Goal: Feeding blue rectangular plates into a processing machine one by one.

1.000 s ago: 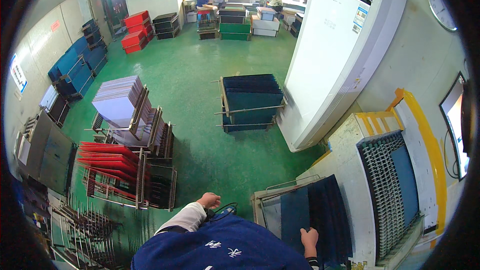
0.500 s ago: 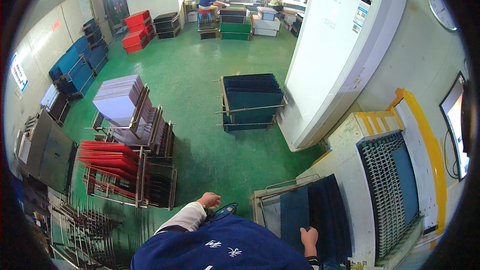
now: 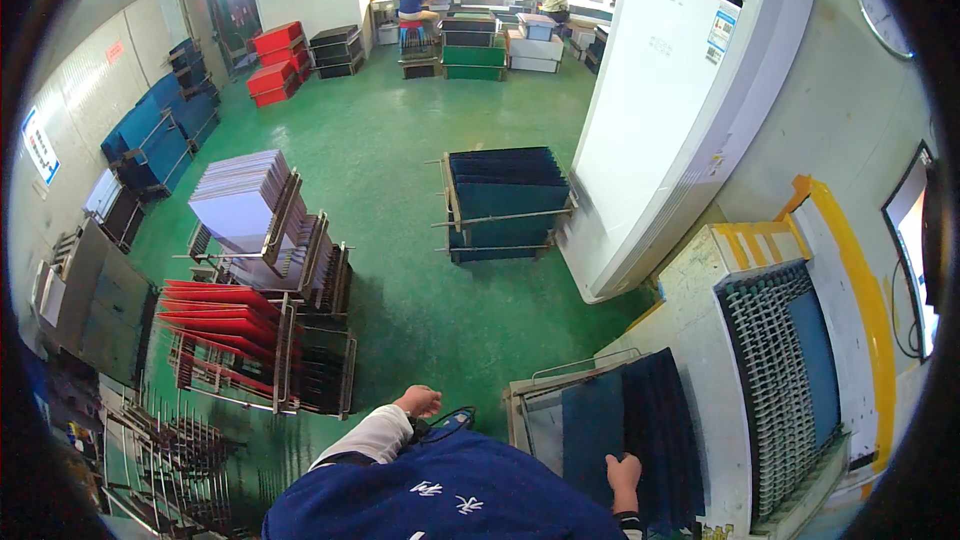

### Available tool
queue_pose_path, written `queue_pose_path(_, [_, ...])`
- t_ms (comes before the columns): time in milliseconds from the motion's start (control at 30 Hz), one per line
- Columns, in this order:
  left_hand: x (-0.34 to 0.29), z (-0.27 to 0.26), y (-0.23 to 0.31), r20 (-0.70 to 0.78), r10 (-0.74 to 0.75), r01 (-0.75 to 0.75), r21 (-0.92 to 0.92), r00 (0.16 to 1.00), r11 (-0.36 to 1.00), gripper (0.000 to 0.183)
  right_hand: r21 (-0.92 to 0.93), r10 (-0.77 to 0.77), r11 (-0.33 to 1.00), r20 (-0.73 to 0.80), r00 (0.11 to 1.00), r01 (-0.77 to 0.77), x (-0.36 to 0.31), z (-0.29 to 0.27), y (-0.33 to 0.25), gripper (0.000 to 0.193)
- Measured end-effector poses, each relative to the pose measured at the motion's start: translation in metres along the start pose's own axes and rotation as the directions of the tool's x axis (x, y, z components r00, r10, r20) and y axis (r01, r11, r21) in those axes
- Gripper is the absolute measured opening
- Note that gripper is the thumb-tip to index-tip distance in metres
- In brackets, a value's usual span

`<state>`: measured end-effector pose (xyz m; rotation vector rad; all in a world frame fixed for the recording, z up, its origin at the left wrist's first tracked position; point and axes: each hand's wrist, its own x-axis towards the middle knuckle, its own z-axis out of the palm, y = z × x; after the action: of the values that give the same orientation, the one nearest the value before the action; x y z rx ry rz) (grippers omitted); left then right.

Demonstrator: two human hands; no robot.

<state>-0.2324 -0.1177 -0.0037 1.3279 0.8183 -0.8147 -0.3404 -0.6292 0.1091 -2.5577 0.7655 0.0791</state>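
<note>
My right hand [image 3: 623,474] is closed at the edge of a flat dark blue panel [image 3: 592,440], its thumb and fingers pinching there. More dark blue panels [image 3: 662,430] stand packed side by side just right of it. They sit in a metal-framed rack [image 3: 516,420] at the lower right. My left hand [image 3: 419,401] is held in front of my blue apron [image 3: 440,490], its fingers curled in with nothing seen in them. A thin black cord [image 3: 455,420] loops beside that wrist.
A conveyor [image 3: 770,390] with a blue panel on it stands at the right. Racks of red panels [image 3: 215,315] and white panels [image 3: 235,200] are at the left. Another blue-panel rack [image 3: 500,215] sits ahead, by a tall white air conditioner [image 3: 660,120]. People sit at a far bench.
Both my hands stay nearly where they were, and the view shifts slightly. At the far bench, a seated person's arm is raised and a green sheet now shows.
</note>
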Motion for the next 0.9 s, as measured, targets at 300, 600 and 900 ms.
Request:
queue_pose_path(300, [0.016, -0.024, -0.015, 0.158, -0.004, 0.03, -0.162, 0.987, 0.986, 0.018, 0.038, 0.019, 0.999, 0.037, 0.999, -0.02, -0.005, -0.007, -0.015, 0.031])
queue_pose_path(600, [-0.006, 0.001, 0.004, 0.011, 0.023, -0.023, -0.047, 1.0, 0.999, 0.018, -0.068, -0.025, 0.997, 0.085, 0.996, 0.031, -0.025, -0.004, -0.032, 0.035])
queue_pose_path(900, [0.019, 0.005, 0.008, 0.162, 0.019, -0.018, -0.007, 0.987, 1.0, 0.015, -0.154, -0.161, 0.975, 0.003, 0.987, 0.159, -0.043, -0.032, -0.039, 0.034])
